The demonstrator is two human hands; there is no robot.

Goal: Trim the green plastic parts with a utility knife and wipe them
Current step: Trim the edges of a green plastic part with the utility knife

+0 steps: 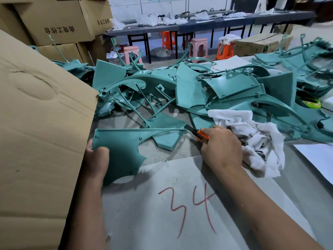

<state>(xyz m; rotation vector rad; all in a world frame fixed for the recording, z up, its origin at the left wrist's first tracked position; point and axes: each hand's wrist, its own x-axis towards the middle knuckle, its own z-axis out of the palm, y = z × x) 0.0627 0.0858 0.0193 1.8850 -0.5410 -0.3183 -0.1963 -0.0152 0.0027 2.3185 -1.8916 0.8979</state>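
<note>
Nearest, a grey sheet marked with a red "34" covers the bench under both forearms. Left hand grips the near-left corner of a flat green plastic panel with small screw holes, thumb curled over its top face, other fingers hidden beneath. Right hand has its fingers wrapped round an orange-and-black utility knife; the blade end sticks out past the knuckles and meets the panel's thin far-right tip, so the trimming cut appears to be on that top edge. Just beyond the right knuckles lies a crumpled white cotton rag, not in either hand, touching the wrist side. Left of the left thumb stands a big brown cardboard box flap. Beyond the fingertips, a tangled heap of green moulded plastic parts with thin runners attached spreads across the bench. Farther off: stacked printed cartons, pink and orange plastic stools, long dark tables. Judgement: early to middle of the job; this one panel is under the knife and not yet wiped, and the heap looks largely untrimmed. No sorted pile of finished pieces can be made out.
</note>
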